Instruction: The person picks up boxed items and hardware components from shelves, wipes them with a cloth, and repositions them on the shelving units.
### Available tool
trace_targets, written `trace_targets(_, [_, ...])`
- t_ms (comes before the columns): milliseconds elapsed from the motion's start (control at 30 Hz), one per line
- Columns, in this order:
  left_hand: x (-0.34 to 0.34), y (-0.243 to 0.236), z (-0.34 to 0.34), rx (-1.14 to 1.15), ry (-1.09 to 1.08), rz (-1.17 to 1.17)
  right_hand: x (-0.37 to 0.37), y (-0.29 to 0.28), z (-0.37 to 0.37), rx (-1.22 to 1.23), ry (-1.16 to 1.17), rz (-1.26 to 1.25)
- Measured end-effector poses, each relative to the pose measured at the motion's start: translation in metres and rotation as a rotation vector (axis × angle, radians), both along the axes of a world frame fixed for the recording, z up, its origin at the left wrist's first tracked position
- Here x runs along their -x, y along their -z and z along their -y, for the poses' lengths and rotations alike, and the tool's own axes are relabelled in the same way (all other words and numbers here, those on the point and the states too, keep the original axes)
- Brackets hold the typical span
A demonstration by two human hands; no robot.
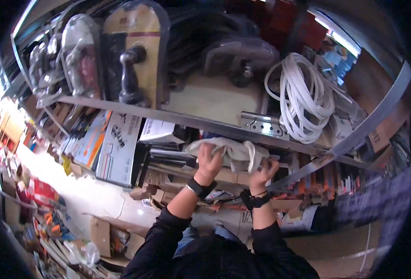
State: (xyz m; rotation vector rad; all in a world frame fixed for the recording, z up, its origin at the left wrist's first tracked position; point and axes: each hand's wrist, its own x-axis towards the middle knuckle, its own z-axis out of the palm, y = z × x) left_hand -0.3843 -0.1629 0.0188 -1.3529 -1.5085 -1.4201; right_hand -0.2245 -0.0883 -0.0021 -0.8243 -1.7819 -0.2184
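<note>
A: Head view. Hand poses?

B: Both forearms reach up from the lower edge, black fabric sleeves [166,232] pushed back from the wrists. Left hand [209,162] leans inward, back of the hand up, wrist fairly straight. Right hand [264,174] stands more upright, a bit lower in frame.

A: Fingers?

B: Left: bent, laid against the crumpled off-white cloth item [237,149] near its left end. Can't tell if they pinch it; tips partly lost in the folds. Right: spread apart and slightly curled, just beside the cloth's right end. Can't confirm contact.

A: Cloth location?

B: Between the two hands, just below the straight grey metal shelf edge [191,120], in front of the lower shelf's stacked flat goods. Can't tell if it rests on them or is held clear.

A: Wrists?

B: Left has a black strap [208,189] plus a narrow light band [193,186]. Right has a black wristband [256,201].

A: Around it?

B: Upper shelf: coiled white cable [305,104] at right, shiny metal hinge-like plate [267,127] to its left, clear-packed dark handle on a tan rounded backing [150,46] further left. Left of the cloth, lower: flat white printed box [118,145], tilted.
</note>
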Motion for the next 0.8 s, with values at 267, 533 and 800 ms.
trace_targets(267, [-0.019,0.087,0.017,0.381,0.158,0.124,-0.011,0.047,0.014,0.436,-0.087,0.204])
trace_targets(533, [-0.029,-0.048,0.008,-0.094,0.182,0.210,-0.013,-0.077,0.007,-0.062,0.009,-0.236])
trace_targets(800, [-0.044,0.053,0.001,0.381,0.130,0.052,-0.003,0.026,0.007,0.221,-0.204,-0.247])
